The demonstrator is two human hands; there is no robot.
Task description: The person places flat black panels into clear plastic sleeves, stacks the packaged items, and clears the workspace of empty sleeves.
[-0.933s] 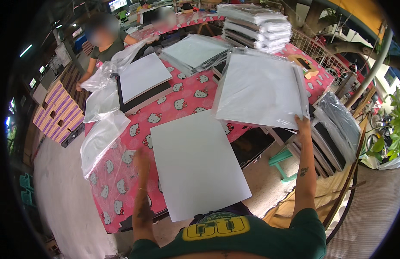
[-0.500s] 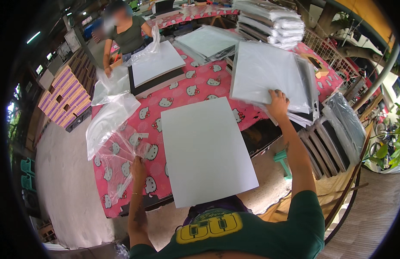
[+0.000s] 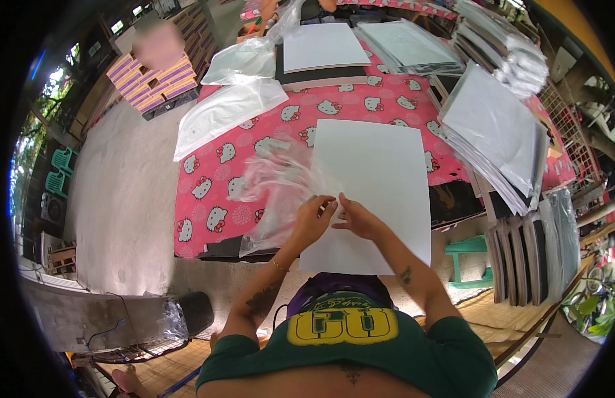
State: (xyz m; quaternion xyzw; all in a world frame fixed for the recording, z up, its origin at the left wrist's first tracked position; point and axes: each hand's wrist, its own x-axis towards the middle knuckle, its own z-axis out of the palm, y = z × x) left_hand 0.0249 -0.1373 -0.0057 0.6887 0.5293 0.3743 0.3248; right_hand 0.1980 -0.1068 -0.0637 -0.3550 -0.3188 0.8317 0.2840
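Both hands are meeting at the near left edge of a large white sheet [image 3: 377,192] lying flat on the table [image 3: 208,192]. Left hand [image 3: 312,222] is pinching the mouth of a clear plastic bag [image 3: 281,189] between thumb and fingers, and right hand [image 3: 356,219] is touching the same spot from the other side, fingers curled on the film where it is meeting the sheet's edge. Whether the right hand is actually gripping the film or only pressing it I cannot tell.

The bag is trailing off to the left over the pink patterned tablecloth, crumpled and half lifted, while the sheet is overhanging the table's near edge toward the person's body.

As I judge it, the thin film is clinging to itself, so the two layers may not be separating and the opening could be slipping out of the fingertips. Because the sheet is hanging past the table edge, a pull to the left could be dragging it askew or tipping it off. A sharp corner of the sheet could also be snagging and tearing the film.

More clear bags [image 3: 228,109] are lying farther up the table, and a stack of sheets [image 3: 499,126] is sitting to the right.
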